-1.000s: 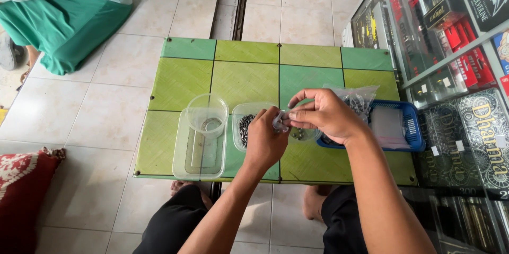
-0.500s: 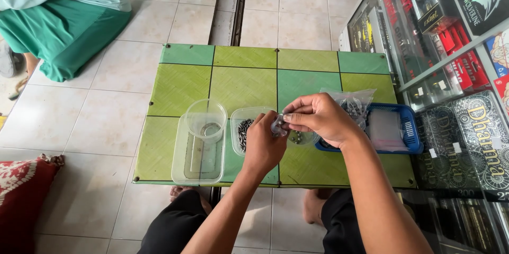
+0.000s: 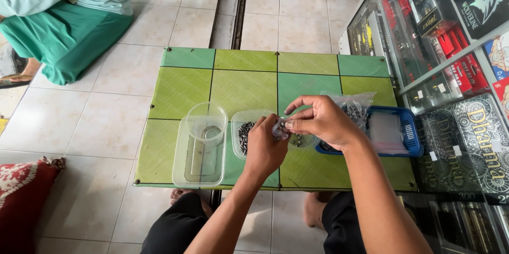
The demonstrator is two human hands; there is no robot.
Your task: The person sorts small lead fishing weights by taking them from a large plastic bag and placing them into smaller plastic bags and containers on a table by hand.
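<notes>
Cup point(image 3: 207, 122) in left tray point(image 3: 199, 172); basket point(image 3: 408, 137) right, on table point(image 3: 244, 79).

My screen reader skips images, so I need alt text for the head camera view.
Over a low green table, the left hand and right hand together hold a small clear bag above a clear tub of small dark metal pieces; a clear cup stands left, a blue basket right.
</notes>
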